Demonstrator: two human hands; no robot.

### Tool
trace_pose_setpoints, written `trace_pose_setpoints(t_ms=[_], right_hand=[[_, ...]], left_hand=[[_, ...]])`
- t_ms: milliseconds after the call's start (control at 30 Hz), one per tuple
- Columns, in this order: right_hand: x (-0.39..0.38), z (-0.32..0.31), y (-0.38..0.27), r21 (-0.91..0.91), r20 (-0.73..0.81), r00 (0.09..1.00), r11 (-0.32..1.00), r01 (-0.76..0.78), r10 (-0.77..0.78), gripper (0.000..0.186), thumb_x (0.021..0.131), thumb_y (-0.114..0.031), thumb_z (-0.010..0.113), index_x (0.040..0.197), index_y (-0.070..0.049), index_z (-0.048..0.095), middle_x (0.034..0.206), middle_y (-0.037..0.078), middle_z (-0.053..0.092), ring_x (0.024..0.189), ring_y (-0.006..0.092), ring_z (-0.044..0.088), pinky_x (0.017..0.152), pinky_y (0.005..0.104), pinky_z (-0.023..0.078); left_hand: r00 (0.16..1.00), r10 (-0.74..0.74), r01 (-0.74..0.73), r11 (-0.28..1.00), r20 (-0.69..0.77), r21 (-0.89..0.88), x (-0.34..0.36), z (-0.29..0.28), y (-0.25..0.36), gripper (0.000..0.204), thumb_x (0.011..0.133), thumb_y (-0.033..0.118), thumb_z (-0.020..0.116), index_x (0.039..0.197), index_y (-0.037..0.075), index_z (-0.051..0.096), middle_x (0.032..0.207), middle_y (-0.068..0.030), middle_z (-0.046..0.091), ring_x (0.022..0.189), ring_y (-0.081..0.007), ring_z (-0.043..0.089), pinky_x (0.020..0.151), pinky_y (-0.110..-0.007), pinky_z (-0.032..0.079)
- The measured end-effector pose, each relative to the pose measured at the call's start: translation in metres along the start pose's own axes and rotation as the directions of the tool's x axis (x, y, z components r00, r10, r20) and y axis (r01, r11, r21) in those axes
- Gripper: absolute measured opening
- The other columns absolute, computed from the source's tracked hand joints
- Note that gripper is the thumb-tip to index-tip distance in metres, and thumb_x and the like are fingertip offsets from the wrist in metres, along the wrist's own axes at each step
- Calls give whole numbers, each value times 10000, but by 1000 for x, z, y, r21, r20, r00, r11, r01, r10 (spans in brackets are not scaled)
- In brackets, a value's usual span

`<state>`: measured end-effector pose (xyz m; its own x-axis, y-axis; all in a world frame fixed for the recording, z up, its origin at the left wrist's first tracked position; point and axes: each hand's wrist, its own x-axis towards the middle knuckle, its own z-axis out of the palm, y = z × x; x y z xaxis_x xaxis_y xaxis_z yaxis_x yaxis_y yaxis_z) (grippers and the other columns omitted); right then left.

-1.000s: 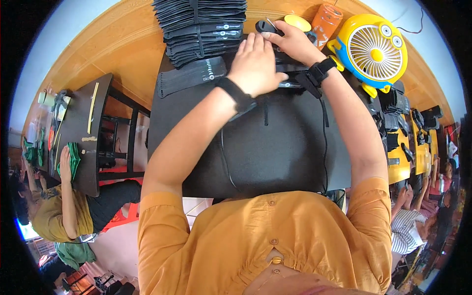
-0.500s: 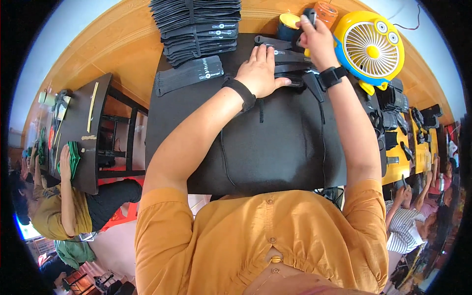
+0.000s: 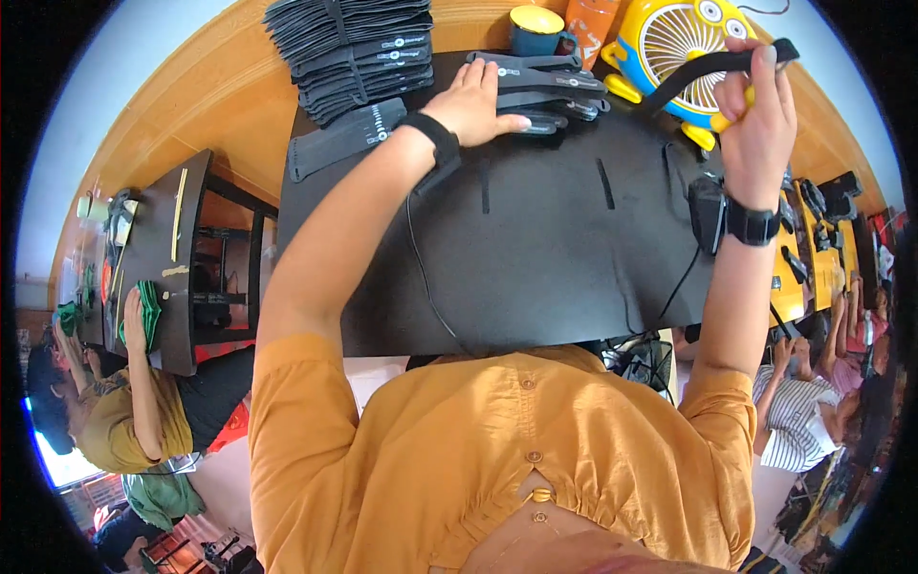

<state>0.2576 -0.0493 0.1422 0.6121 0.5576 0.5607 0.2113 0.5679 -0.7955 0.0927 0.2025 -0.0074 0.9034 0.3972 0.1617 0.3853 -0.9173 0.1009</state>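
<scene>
My left hand (image 3: pixel 473 107) lies flat with fingers stretched and thumb out, at the left end of a loose pile of dark grey fabric straps (image 3: pixel 550 94). Raised at the right, my right hand (image 3: pixel 763 124) is closed around a black strap (image 3: pixel 696 69). The strap's free length slopes down leftward across the front of the fan, and its other end sticks out past my fingers. Close to my right wrist stands a black wedge-shaped object (image 3: pixel 706 212) with a cord. A single grey strap piece (image 3: pixel 335 143) lies left of my left hand.
A tall banded stack of dark straps (image 3: pixel 359 57) stands at the back left. Along the back are a blue mug with a yellow lid (image 3: pixel 537 33), an orange container (image 3: pixel 590 27) and a yellow-blue fan (image 3: pixel 660 48). Cords cross the black table (image 3: pixel 535 277). Other people work at both sides.
My right hand has swung right and toward me, drawing the black strap away from the pile. My left hand stays flat on the pile. The view has shifted slightly.
</scene>
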Motion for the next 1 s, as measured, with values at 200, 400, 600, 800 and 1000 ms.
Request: trace_pose_setpoints(t_ms=[200, 400, 600, 800, 1000], right_hand=[[-52, 20, -8, -84, -50, 990, 988, -133, 129, 276, 1032, -293, 508, 1064, -47, 628, 694, -18, 535, 511, 34, 366, 476, 207, 272], [-86, 31, 11, -310, 196, 965, 944, -110, 177, 229, 958, -213, 624, 1123, -56, 640, 822, -41, 582, 613, 6, 475, 531, 159, 361], [-141, 77, 39, -288, 850, 526, 816, 501, -22, 389, 763, -14, 703, 1143, -87, 657, 1211, 101, 600, 1014, 300, 633, 868, 371, 532], [-131, 72, 42, -376, 675, 728, 792, 481, -122, 385, 808, 45, 603, 1157, -110, 653, 1273, 135, 596, 1145, 319, 605, 927, 364, 520], [-103, 70, 71, -492, 477, 878, 837, 240, 29, 240, 898, -107, 665, 1135, -71, 654, 1166, 106, 640, 1022, 220, 643, 797, 307, 532]], left_hand=[[980, 30, -94, 939, -195, -331, -2, -29, -51, 572, 995, 465, 491, 1332, 5, 533, 1281, -176, 576, 1170, -305, 565, 1004, -371, 433], [943, 82, 292, 267, 324, -918, -82, -79, 44, 543, 1019, 495, 430, 1044, 5, 663, 975, -91, 689, 844, -165, 671, 752, -296, 566], [867, 234, 493, -535, 441, -686, -109, -45, 72, 471, 1023, 436, 460, 1224, 21, 555, 1034, -80, 673, 881, -151, 670, 727, -289, 570], [948, 158, 317, -524, 276, -791, -124, -50, 64, 290, 1029, 312, 484, 1163, 69, 565, 882, -4, 598, 722, -103, 576, 633, -240, 490], [921, 281, 388, -633, 269, -670, -136, -34, 62, 389, 1043, 355, 433, 1189, 11, 542, 949, -115, 661, 724, -213, 653, 655, -313, 563]])
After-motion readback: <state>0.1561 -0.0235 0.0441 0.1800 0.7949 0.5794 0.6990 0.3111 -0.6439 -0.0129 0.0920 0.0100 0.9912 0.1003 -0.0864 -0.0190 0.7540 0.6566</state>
